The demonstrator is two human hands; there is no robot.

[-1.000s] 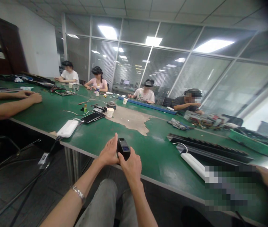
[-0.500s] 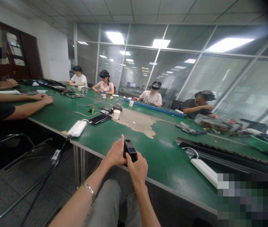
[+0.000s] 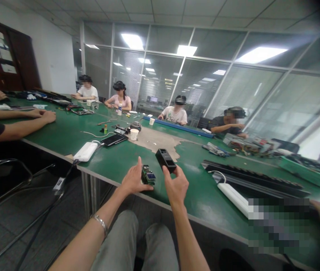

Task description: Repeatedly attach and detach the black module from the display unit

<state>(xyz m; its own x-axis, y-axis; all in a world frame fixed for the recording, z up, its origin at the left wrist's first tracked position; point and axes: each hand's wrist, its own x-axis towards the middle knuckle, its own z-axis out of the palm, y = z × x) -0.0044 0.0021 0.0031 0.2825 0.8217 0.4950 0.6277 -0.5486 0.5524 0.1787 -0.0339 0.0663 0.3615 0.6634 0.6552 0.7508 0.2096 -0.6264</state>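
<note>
My left hand [image 3: 134, 180] is over the edge of the green-topped workbench [image 3: 196, 192], with a small green circuit board [image 3: 148, 175] held between thumb and fingers. The board carries a small display on its upper face. My right hand [image 3: 177, 186] grips a black rectangular electronic device [image 3: 165, 160] by its lower end, just right of the board. The device and the board are apart. My fingers hide part of the board's lower edge.
A white power bank [image 3: 85, 151], a black smartphone [image 3: 112, 139] and a paper cup [image 3: 134, 134] stand beyond my hands. To the right lie a white power strip [image 3: 233, 199] and a long black rail [image 3: 250, 177]. Several co-workers sit around the bench; another person's forearms [image 3: 21, 121] rest at left.
My hands have moved apart. The black device, pressed together with something between my hands before, is now raised in my right hand, and the green board shows in my left.
</note>
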